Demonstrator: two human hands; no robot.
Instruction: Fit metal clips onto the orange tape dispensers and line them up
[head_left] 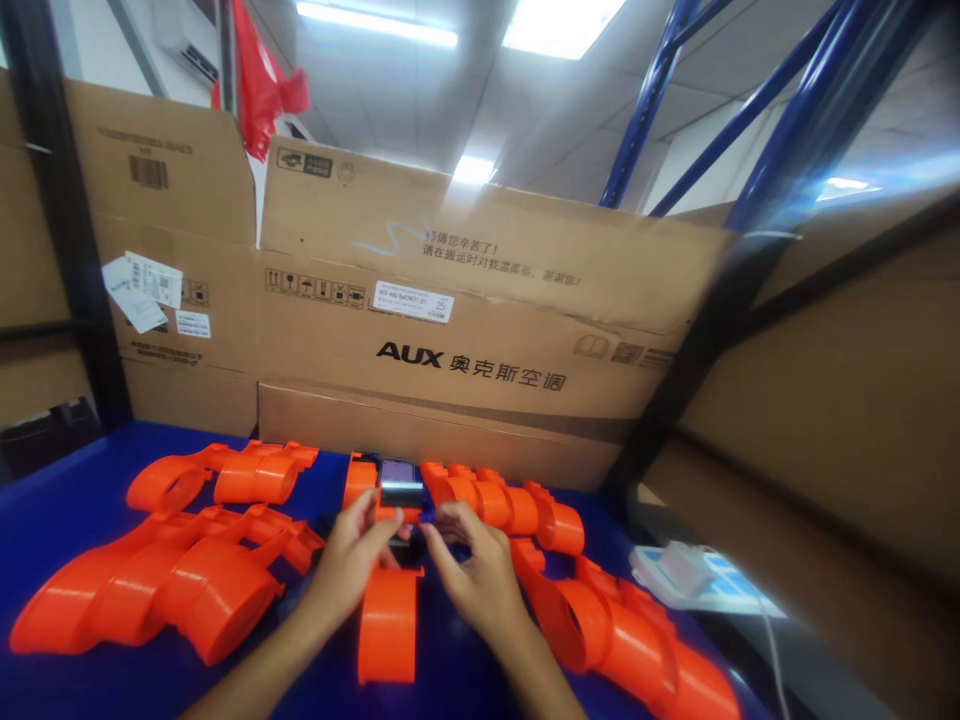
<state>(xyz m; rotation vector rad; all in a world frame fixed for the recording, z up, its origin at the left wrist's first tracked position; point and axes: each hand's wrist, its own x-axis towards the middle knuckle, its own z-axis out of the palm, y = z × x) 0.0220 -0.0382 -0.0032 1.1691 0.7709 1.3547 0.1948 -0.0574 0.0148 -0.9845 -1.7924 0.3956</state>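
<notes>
My left hand (pixel 351 558) and my right hand (pixel 469 565) meet over an orange plastic part (pixel 388 625) lying on the blue table (pixel 60 510). Both hands have fingers curled and pinched around a small dark module (pixel 400 485) with a shiny face, set at the far end of that orange part. The left fingertips press its left side, the right fingertips its right side near a small blue piece. What lies under the fingers is hidden.
Several orange plastic shells lie around: a heap at left (pixel 165 580), a pair behind it (pixel 225 475), a row at right (pixel 615 625). A cardboard box wall marked AUX (pixel 480 330) stands behind. A white-and-blue device with a cable (pixel 690 575) sits at right.
</notes>
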